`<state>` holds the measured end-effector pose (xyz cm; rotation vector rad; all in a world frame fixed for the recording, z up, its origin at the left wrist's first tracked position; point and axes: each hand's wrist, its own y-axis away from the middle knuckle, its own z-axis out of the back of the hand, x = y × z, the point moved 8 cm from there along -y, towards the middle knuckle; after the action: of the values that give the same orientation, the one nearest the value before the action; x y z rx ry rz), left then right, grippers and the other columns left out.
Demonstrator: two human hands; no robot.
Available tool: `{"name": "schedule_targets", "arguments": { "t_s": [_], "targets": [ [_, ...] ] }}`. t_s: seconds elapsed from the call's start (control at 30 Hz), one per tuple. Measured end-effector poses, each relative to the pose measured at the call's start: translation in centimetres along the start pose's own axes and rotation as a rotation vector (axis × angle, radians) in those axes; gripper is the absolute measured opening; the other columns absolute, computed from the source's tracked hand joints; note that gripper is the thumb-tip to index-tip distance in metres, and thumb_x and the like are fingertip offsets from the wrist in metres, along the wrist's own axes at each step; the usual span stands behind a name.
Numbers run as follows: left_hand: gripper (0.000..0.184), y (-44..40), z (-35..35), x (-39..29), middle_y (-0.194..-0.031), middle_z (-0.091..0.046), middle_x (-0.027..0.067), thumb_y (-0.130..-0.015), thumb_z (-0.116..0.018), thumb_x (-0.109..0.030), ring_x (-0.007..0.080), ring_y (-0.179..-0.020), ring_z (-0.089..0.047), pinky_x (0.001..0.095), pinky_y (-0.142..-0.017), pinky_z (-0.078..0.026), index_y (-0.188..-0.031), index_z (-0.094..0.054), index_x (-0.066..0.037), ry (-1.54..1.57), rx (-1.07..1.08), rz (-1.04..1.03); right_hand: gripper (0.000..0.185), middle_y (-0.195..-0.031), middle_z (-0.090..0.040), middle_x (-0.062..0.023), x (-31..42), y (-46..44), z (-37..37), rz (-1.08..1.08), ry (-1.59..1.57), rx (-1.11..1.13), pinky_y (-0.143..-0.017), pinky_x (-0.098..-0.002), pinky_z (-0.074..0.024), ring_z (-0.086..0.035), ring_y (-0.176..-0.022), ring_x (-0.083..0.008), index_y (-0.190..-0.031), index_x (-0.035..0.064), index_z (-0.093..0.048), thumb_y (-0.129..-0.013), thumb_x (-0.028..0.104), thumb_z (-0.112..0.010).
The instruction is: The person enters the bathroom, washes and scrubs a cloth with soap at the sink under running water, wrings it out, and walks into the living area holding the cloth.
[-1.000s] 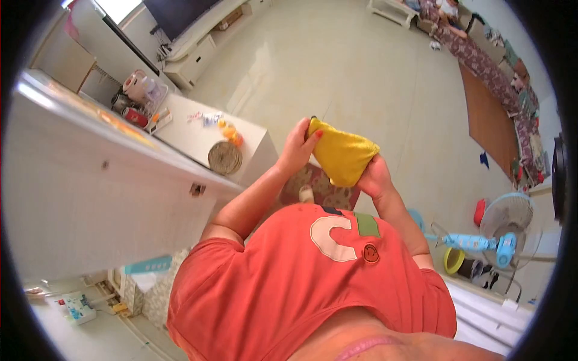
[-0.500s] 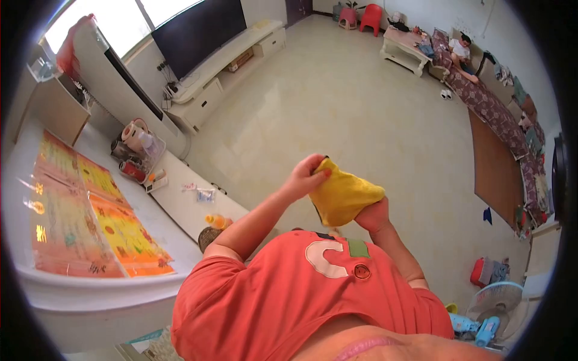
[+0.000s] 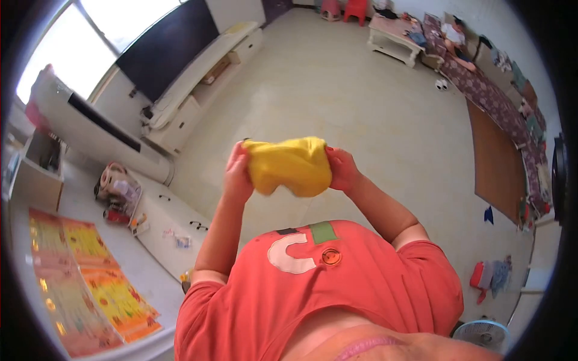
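Observation:
A yellow cloth [image 3: 289, 167] is stretched between my two hands in front of my chest, its lower edge sagging in the middle. My left hand [image 3: 238, 174] is closed on the cloth's left end. At the other end, my right hand [image 3: 345, 169] grips it near the upper corner. Folds run across the fabric, which looks slightly blurred. Most of my fingertips are hidden behind or within the cloth.
To the left stands a white cabinet top [image 3: 171, 225] with a tray of cups and bottles [image 3: 120, 195]. Orange printed sheets [image 3: 90, 283] lie nearer. A TV bench [image 3: 180, 120] lines the wall; another person [image 3: 454, 39] sits on the patterned sofa [image 3: 487, 99]. A fan [image 3: 481, 334] stands at lower right.
Both hands have moved up and to the left with the yellow cloth. The cloth, earlier slanted and bunched over my right hand, is now spread level between them. The view has shifted.

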<state>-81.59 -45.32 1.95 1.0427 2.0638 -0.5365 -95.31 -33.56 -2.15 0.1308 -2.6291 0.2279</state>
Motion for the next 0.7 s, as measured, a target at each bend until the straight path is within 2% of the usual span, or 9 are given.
{"name": "schedule_targets", "arguments": {
  "t_s": [0.07, 0.1, 0.2, 0.37, 0.47, 0.53, 0.6, 0.67, 0.7],
  "targets": [
    [0.031, -1.7, -1.4, 0.6, -0.120, -0.056, 0.0137, -0.099, -0.045, -0.026, 0.0228, -0.111, -0.055, 0.0346, -0.094, -0.046, -0.121, -0.047, -0.003, 0.304, -0.020, 0.155, 0.040, -0.119, -0.058, -0.0067, 1.6, -1.7, 1.1, -0.005, 0.041, -0.030, -0.093, -0.0351, -0.0459, -0.057, -0.106, -0.0187, -0.123, 0.0029, -0.050, -0.093, 0.028, -0.049],
    [0.033, -2.8, -0.5, 2.6, -0.121, -0.057, 0.0134, -0.098, -0.049, -0.025, 0.0232, -0.112, -0.056, 0.0361, -0.094, -0.047, -0.123, -0.049, -0.003, 0.337, -0.001, 0.305, 0.040, -0.119, -0.058, -0.0059, 2.1, -2.3, 2.2, -0.030, 0.237, -0.185, -0.095, -0.0341, -0.0446, -0.056, -0.109, -0.0179, -0.125, 0.0033, -0.049, -0.090, 0.022, -0.056],
    [0.034, -7.3, 6.4, 5.7, -0.115, -0.061, 0.0109, -0.096, -0.053, -0.025, 0.0218, -0.106, -0.060, 0.0353, -0.091, -0.049, -0.122, -0.052, -0.002, 0.022, -0.048, 0.235, 0.047, -0.120, -0.057, -0.0057, 4.6, -4.9, 4.0, 0.046, 0.486, -0.291, -0.096, -0.0335, -0.0431, -0.054, -0.113, -0.0169, -0.128, 0.0035, -0.047, -0.084, 0.012, -0.061],
    [0.024, -16.6, 8.5, 0.1, -0.110, -0.062, 0.0075, -0.097, -0.052, -0.017, 0.0168, -0.102, -0.060, 0.0301, -0.088, -0.050, -0.116, -0.054, -0.002, -0.139, -0.132, -0.064, 0.053, -0.121, -0.057, -0.0052, 11.5, -7.7, 9.3, 0.240, 0.394, -0.471, -0.098, -0.0336, -0.0418, -0.053, -0.114, -0.0175, -0.131, 0.0059, -0.047, -0.080, 0.004, -0.060],
    [0.027, -22.0, 10.1, -3.0, -0.109, -0.061, 0.0062, -0.098, -0.050, -0.019, 0.0165, -0.100, -0.060, 0.0298, -0.088, -0.049, -0.119, -0.053, -0.002, -0.080, -0.097, -0.083, 0.051, -0.115, -0.059, -0.0024, 16.2, -9.9, 9.6, 0.382, 0.189, -0.446, -0.084, -0.0273, -0.0465, -0.056, -0.103, -0.0129, -0.129, 0.0072, -0.050, -0.079, 0.004, -0.059],
    [0.028, -25.6, 10.0, -4.0, -0.111, -0.060, 0.0049, -0.098, -0.050, -0.019, 0.0158, -0.102, -0.058, 0.0303, -0.088, -0.049, -0.121, -0.051, -0.004, -0.068, -0.066, -0.047, 0.049, -0.110, -0.060, -0.0010, 18.6, -10.5, 12.3, 0.451, 0.120, -0.254, -0.073, -0.0226, -0.0444, -0.056, -0.095, -0.0093, -0.127, 0.0064, -0.051, -0.079, 0.004, -0.059],
    [0.028, -28.6, 9.5, -3.7, -0.113, -0.059, 0.0047, -0.098, -0.050, -0.019, 0.0156, -0.104, -0.057, 0.0307, -0.089, -0.048, -0.121, -0.050, -0.004, -0.038, -0.041, 0.006, 0.046, -0.106, -0.060, -0.0001, 19.8, -11.5, 14.8, 0.430, 0.259, -0.387, -0.064, -0.0193, -0.0410, -0.056, -0.087, -0.0065, -0.125, 0.0053, -0.052, -0.079, 0.003, -0.058],
    [0.029, -31.3, 8.6, -4.2, -0.114, -0.058, 0.0046, -0.098, -0.050, -0.020, 0.0151, -0.106, -0.056, 0.0303, -0.089, -0.048, -0.122, -0.049, -0.005, -0.082, 0.031, -0.010, 0.043, -0.101, -0.060, 0.0004, 20.8, -11.8, 16.4, 0.293, 0.604, -0.824, -0.057, -0.0174, -0.0364, -0.054, -0.081, -0.0043, -0.122, 0.0039, -0.053, -0.080, 0.001, -0.057],
    [0.029, -32.4, 8.4, -4.7, -0.115, -0.057, 0.0046, -0.098, -0.050, -0.020, 0.0149, -0.108, -0.055, 0.0301, -0.090, -0.047, -0.123, -0.048, -0.005, -0.107, 0.063, -0.024, 0.038, -0.102, -0.061, -0.0011, 22.0, -12.2, 16.0, 0.332, 0.655, -0.803, -0.064, -0.0197, -0.0418, -0.056, -0.084, -0.0068, -0.120, 0.0027, -0.054, -0.082, 0.002, -0.057]
  ]
}}
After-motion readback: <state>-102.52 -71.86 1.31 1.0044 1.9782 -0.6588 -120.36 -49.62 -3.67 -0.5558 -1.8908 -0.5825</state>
